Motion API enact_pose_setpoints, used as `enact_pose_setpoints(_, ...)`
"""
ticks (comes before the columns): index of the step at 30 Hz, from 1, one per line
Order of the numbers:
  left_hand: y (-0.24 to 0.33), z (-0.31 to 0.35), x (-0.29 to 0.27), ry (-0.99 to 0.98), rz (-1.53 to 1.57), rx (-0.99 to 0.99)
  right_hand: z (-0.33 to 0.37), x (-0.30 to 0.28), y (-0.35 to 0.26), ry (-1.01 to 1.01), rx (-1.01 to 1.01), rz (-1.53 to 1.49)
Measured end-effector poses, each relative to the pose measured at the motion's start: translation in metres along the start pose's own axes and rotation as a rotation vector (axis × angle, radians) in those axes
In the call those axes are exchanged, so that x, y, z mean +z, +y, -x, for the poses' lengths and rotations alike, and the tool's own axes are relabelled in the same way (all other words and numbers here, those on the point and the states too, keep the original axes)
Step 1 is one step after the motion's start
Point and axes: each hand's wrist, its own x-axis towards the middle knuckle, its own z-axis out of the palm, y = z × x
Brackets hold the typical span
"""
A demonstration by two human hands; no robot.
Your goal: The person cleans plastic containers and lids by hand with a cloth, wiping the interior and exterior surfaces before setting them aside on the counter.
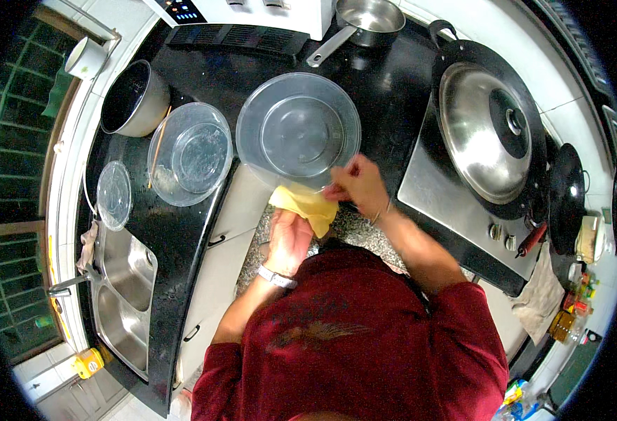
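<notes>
A limp, thin yellow sheet (303, 205), cloth-like in its folds, lies over the fingers of my left hand (289, 242). That hand holds it from below, palm turned up, just in front of the large clear plastic bowl (298, 132). My right hand (362, 184) is closed at the bowl's near right rim, its fingertips pinched by the right end of the sheet. Blur hides what exactly is between those fingers. Inside the bowl I make out only its see-through bottom, over the black counter.
Left of the bowl stand another clear bowl (200, 151) with a chopstick-like stick, a clear lid (114, 195), a metal pot (140, 98) and a double sink (123, 309). A saucepan (370, 15) sits behind. At right, a lidded wok (487, 133) rests on the stove (435, 189).
</notes>
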Motion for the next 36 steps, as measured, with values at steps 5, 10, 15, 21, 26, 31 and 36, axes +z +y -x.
enact_pose_setpoints(5,-0.002,0.004,0.014,0.077,-0.111,0.101,0.025,0.017,0.048,0.093,-0.205,0.242)
enact_pose_setpoints(10,-0.004,0.002,0.002,0.161,-0.085,0.12,0.033,0.02,0.032,0.084,-0.352,0.432)
enact_pose_setpoints(15,-0.003,0.004,-0.003,0.1,-0.184,0.179,0.021,0.014,0.042,0.144,-0.301,0.292)
enact_pose_setpoints(21,0.004,0.0,-0.005,0.069,-0.182,0.218,0.029,0.019,0.039,0.107,-0.276,0.311)
enact_pose_setpoints(26,0.011,-0.001,-0.011,0.057,-0.293,0.212,0.034,0.026,0.026,0.121,-0.306,0.189)
enact_pose_setpoints(31,0.016,0.002,-0.001,0.018,-0.32,0.199,0.037,0.024,0.023,0.126,-0.327,0.258)
enact_pose_setpoints(36,0.015,-0.009,-0.002,0.165,-0.314,0.287,0.041,0.027,0.024,0.098,-0.389,0.472)
